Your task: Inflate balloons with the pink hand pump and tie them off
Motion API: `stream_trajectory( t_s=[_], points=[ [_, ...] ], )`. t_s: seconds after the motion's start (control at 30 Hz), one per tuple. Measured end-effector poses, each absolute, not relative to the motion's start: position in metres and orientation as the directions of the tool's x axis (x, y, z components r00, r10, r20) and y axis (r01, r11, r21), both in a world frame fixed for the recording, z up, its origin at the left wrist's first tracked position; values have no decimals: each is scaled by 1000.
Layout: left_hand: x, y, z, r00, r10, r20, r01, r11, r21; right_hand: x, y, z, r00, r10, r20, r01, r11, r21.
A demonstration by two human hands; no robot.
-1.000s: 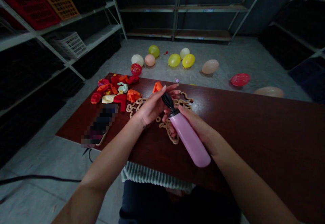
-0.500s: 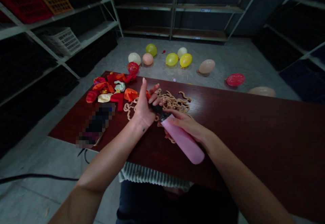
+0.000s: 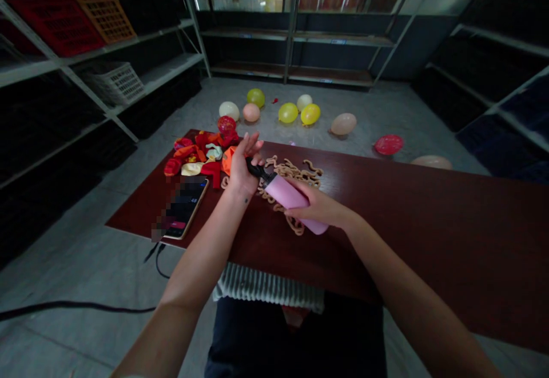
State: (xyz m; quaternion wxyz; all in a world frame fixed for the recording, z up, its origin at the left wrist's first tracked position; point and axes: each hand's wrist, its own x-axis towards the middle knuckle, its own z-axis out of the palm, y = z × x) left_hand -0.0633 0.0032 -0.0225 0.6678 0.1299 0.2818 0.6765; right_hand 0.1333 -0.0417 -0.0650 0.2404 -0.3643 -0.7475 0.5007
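Note:
A pink cylinder with a black handle, like a hand pump (image 3: pixel 287 195), is held above the dark red table (image 3: pixel 412 223). My right hand (image 3: pixel 319 203) is wrapped around its pink body. The black handle end lies in my left hand (image 3: pixel 246 163), whose fingers curl around it. Just beyond that hand is an orange balloon (image 3: pixel 227 159), partly hidden by it. Tan twisted long balloons (image 3: pixel 295 172) lie in a pile behind and under the pink cylinder. Limp balloons (image 3: pixel 201 149) in red, orange and cream are heaped at the table's left.
A phone (image 3: pixel 189 206) with cables lies near the table's left edge. Several inflated balloons (image 3: pixel 288 113) rest on the floor beyond the table. Shelves with a red crate (image 3: pixel 60 23) and a white basket (image 3: pixel 124 82) stand at the left.
The pink cylinder has been pushed in toward my left hand and tilted flatter, and my right hand has shifted along its body. The orange balloon looks fuller. The view has tipped up slightly.

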Motion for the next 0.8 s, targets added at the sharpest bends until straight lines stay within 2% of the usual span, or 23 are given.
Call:
stream_trajectory(
  t_s=[0.07, 0.17, 0.3, 0.4, 0.5, 0.6, 0.8],
  points=[
    [-59, 7, -19, -29, 971, -239, -836, 108, 538, 134, -37, -60, -589, 795, 148, 404, 448, -798],
    [-49, 13, -4, 15, 969, -245, -854, 140, 502, 141, -33, -45, -581, 777, 241, 516, 581, -629],
    [-29, 18, 11, -5, 992, -126, -871, 58, 488, 163, -29, -33, -522, 798, 302, 692, 603, -397],
    [-12, 19, 4, -90, 993, -82, -886, -42, 462, 177, -26, -44, -406, 829, 385, 816, 519, -255],
    [0, 17, -13, -125, 988, -90, -885, -70, 460, 183, -26, -67, -297, 844, 446, 894, 410, -181],
    [4, 14, -25, -121, 989, -89, -874, -63, 482, 180, -29, -85, -295, 844, 448, 919, 379, -109],
    [-2, 18, -31, -216, 964, -154, -862, -114, 494, 172, -33, -88, -312, 832, 459, 916, 392, -89]
  ],
)
